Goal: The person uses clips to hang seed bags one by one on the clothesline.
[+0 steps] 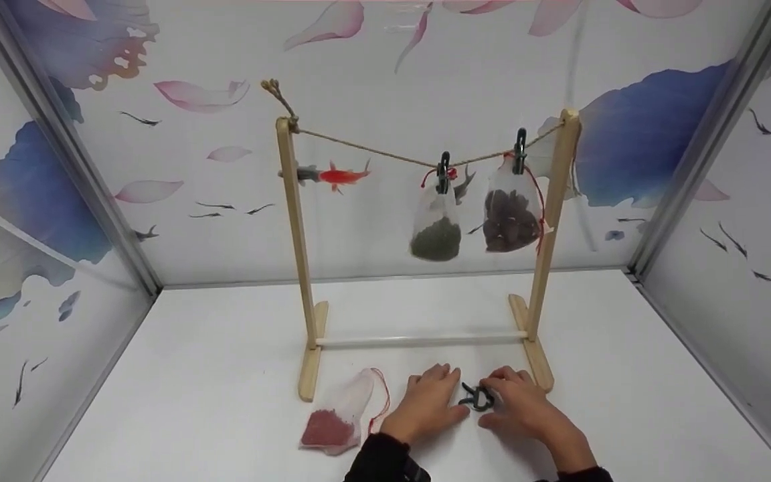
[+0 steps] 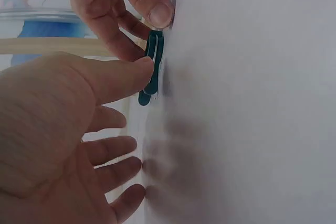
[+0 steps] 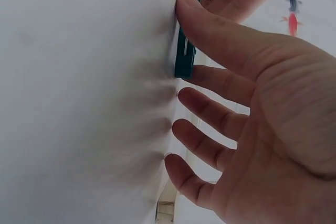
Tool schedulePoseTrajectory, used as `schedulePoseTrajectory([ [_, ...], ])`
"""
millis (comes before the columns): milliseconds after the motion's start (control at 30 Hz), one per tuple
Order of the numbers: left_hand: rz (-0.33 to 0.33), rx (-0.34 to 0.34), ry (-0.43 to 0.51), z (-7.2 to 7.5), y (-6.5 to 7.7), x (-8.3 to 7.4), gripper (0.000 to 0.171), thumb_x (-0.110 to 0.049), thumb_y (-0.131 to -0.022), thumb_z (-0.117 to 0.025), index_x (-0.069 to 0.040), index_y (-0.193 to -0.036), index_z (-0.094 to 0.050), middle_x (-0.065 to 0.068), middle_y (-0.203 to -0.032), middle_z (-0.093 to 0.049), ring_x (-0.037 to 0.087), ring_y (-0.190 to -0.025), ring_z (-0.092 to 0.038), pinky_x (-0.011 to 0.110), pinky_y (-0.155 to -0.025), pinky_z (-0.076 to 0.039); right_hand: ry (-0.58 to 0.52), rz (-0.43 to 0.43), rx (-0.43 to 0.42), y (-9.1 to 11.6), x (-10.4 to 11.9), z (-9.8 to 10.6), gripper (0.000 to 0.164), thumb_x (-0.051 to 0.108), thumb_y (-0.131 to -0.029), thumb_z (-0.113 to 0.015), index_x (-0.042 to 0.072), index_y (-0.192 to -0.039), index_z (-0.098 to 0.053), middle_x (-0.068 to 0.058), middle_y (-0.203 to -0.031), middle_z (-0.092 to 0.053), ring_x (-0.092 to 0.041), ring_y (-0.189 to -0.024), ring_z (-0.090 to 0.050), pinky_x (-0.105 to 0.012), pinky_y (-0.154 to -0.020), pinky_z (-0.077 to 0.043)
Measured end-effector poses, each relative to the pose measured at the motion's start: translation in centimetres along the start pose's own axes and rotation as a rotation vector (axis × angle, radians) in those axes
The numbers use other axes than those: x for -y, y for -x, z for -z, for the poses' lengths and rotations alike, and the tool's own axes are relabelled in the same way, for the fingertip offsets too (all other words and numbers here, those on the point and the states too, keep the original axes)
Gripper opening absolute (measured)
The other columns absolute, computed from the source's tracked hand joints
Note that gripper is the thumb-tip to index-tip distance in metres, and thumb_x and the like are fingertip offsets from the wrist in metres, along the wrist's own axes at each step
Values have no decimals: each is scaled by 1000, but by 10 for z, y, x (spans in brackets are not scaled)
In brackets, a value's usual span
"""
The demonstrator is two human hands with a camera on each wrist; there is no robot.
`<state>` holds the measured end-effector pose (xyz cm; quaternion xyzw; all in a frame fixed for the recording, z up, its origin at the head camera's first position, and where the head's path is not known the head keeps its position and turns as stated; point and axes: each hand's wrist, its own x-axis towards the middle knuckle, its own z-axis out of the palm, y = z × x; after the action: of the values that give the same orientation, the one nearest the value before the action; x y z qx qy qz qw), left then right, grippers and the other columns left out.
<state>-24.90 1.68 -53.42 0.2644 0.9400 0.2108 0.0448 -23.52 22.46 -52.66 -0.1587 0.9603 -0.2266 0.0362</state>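
A dark green clip (image 1: 478, 397) lies on the white table between the two hands, its handles toward the left hand. The left hand (image 1: 427, 404) rests palm down, fingers stretched forward; its thumb reaches beside the clip and, in the left wrist view, overlaps the clip (image 2: 152, 66). Over the clip's other side the right hand (image 1: 526, 410) is bent, its index finger at the clip and its thumb a little apart. In the right wrist view the clip (image 3: 184, 56) shows between thumb and index finger. A mesh bag of reddish grains (image 1: 330, 428) lies left of the left hand.
Behind the hands stands a wooden rack (image 1: 300, 248) with a sagging cord (image 1: 365, 148). From it hang a bag of green grains (image 1: 437, 239) and a bag of dark brown pieces (image 1: 511, 221), each held by a clip. Patterned walls (image 1: 225, 234) enclose the table.
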Motion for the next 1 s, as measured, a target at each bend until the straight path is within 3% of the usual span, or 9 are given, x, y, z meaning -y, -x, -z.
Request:
schedulePoseTrajectory([
  [167,42,23,-28,1,6,-7,49,-34,-93,-67,-12,-136,-62,17,-151,-49,33,-144,-38,54,-107,-35,1,95,-36,2,1,1,42,19,-75,-91,6,-111,-73,-6,-107,-61,-32,-99,-55,-54,-85,-48],
  [433,28,-11,18,-3,14,-3,48,-34,-93,-68,-13,-136,-63,16,-150,-50,33,-143,-39,53,-106,-36,-11,106,-26,2,2,0,34,12,-73,-91,8,-104,-76,1,-98,-62,-22,-92,-56,-45,-81,-49],
  [733,-2,-13,41,-1,18,2,48,-34,-92,-71,-15,-135,-64,13,-150,-51,32,-143,-40,53,-107,-37,-68,210,55,2,-3,4,32,11,-79,-86,5,-108,-75,1,-96,-62,-18,-86,-58,-37,-75,-50],
  [1000,-41,-36,73,1,21,2,33,-27,-90,-74,-15,-120,-67,14,-146,-55,34,-141,-43,54,-105,-39,-207,193,167,3,-5,8,31,16,-85,-81,4,-113,-73,2,-95,-61,-13,-84,-57,-31,-73,-48],
])
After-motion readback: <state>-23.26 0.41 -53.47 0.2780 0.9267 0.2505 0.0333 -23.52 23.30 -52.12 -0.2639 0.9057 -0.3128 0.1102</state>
